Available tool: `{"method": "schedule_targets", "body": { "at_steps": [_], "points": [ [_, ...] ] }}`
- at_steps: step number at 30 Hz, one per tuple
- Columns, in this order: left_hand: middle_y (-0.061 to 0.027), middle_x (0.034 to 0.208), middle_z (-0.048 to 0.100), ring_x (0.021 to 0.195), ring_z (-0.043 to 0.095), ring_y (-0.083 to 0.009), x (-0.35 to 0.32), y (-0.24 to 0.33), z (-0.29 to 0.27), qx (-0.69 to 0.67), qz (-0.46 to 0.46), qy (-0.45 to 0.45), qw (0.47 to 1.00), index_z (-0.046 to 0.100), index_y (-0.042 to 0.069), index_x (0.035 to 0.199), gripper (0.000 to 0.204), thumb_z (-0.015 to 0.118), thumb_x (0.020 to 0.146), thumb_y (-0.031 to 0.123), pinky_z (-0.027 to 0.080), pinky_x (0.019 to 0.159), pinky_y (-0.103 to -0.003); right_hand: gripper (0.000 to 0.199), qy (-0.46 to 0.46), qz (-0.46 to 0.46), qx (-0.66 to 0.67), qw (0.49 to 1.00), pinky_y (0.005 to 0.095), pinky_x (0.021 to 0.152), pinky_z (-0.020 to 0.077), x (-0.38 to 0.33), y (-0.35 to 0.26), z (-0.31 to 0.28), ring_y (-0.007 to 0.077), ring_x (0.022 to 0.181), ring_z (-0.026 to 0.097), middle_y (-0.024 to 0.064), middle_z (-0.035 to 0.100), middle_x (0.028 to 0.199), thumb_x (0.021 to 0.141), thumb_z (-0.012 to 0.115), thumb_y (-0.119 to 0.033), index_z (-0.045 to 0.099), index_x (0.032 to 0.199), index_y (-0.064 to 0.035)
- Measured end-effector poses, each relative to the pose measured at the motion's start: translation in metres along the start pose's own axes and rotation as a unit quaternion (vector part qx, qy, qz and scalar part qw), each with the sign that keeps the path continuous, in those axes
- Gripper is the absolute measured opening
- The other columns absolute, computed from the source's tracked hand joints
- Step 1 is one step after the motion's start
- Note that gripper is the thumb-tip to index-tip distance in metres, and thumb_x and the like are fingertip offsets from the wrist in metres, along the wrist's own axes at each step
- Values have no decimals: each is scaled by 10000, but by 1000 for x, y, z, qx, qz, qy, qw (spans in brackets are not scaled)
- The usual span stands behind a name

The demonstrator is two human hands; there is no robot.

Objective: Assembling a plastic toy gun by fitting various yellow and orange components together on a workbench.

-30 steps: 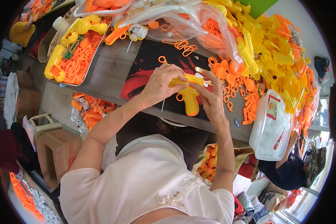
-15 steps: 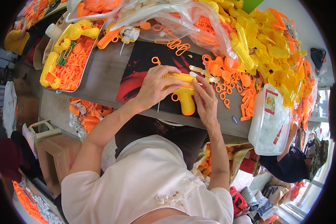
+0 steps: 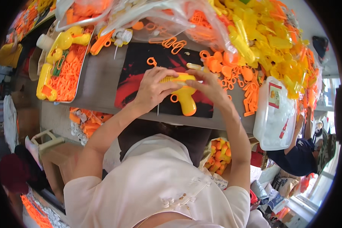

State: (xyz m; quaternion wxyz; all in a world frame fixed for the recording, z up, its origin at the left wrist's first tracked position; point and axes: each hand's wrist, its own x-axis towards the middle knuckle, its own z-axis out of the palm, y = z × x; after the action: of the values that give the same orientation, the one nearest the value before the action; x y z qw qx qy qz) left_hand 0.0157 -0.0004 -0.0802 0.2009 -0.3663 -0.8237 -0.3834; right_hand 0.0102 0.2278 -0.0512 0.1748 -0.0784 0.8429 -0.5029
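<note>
A yellow toy gun with an orange-tipped grip is held above the dark red-and-black mat. My left hand has its fingers wrapped round the left part of the gun's body. At the gun's right end, the fingers and thumb of my right hand close on it; whether a small part sits between them is hidden. A small clear-and-yellow tube lies just beyond my right fingers. Close to my left hand are an orange ring piece and, under the gun, another orange ring.
Orange rings and discs lie right of the mat, beside a heap of yellow shells. A white translucent tub stands at the right edge. At left is a metal tray of orange parts. Plastic bags cover the far side.
My right hand has turned from upright beside the gun to reaching across its right end. A small white piece near those fingers is no longer visible. My left hand keeps its hold.
</note>
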Motion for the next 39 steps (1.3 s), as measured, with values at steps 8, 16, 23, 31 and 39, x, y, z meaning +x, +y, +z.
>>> {"method": "schedule_targets", "body": {
  "at_steps": [8, 16, 23, 31, 39],
  "points": [
    [-106, 1291, 551, 1175, 554, -283, -1, 22, -54, -207, -204, -250, 924, 498, 80, 1308, 669, 798, 715, 154, 445, 990, -375, 596, 265, -204, -20, 942, 399, 967, 419, -81, -17, 82, 327, 1122, 489, 132, 538, 1170, 660, 838, -189, 569, 1172, -45],
    [-190, 1185, 583, 1097, 576, -364, -12, 127, 44, -249, -114, -511, 815, 345, 87, 1427, 800, 745, 767, 298, 463, 938, -413, 610, 245, 10, 348, 905, 329, 1034, 407, -243, 72, 98, 195, 1259, 451, 109, 476, 1324, 731, 765, 2, 503, 1280, -49],
    [-142, 1287, 552, 1142, 556, -281, -19, 108, 41, -289, -94, -466, 831, 530, 53, 1320, 523, 688, 849, 218, 438, 982, -381, 535, 543, 310, 222, 748, 294, 920, 463, -403, 202, 76, 175, 1091, 559, 105, 573, 1207, 833, 676, -45, 461, 1323, -24],
    [-140, 1181, 601, 1056, 595, -282, -25, 91, 9, -281, -79, -426, 856, 554, 31, 1287, 454, 663, 871, 174, 482, 921, -370, 287, 707, 119, -189, 671, 368, 909, 444, -248, 158, 58, 299, 1110, 538, 172, 543, 1214, 875, 591, 16, 568, 1160, 40],
    [-105, 1057, 653, 969, 640, -262, 4, 60, -43, -221, -97, -264, 934, 638, 43, 1149, 305, 658, 868, 157, 507, 850, -361, 215, 263, -142, -82, 951, 356, 893, 429, -52, 18, 56, 279, 997, 560, 106, 611, 1060, 843, 641, -16, 632, 1057, -34]
  ]
}}
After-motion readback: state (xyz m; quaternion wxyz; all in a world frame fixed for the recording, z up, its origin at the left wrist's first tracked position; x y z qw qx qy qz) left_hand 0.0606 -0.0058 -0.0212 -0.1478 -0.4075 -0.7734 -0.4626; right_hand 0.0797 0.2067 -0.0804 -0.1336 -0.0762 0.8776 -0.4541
